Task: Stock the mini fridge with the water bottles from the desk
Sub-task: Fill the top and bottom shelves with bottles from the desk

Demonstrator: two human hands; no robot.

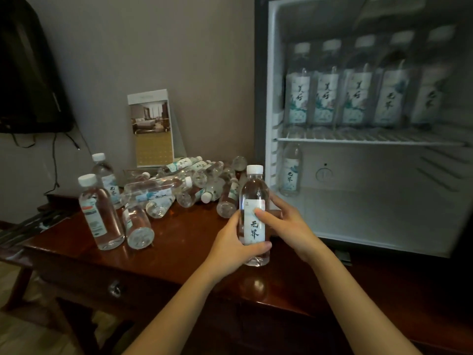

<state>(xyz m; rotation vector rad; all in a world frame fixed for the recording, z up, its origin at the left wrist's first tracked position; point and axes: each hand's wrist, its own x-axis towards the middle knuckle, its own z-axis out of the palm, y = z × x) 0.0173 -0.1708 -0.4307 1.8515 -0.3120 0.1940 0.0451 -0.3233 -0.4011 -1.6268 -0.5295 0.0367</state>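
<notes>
Beside the open white mini fridge [271, 98], just above the glossy reddish wooden bench [179, 252], an upright clear white-capped water bottle [253, 196] sat gripped in both left hand [235, 249] and right hand [289, 226]; swung in carelessly, it might have toppled the lone labelled bottle [290, 172] inside.

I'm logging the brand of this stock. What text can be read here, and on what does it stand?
"无界": held bottle
"无界": lower-shelf bottle
"无界": rear standing desk bottle
"无界", blurred: two right top-shelf bottles
"美好", second character uncertain: three left top-shelf bottles
Too small or blurred to read: brochure heading, front desk bottle label, lying bottles
</notes>
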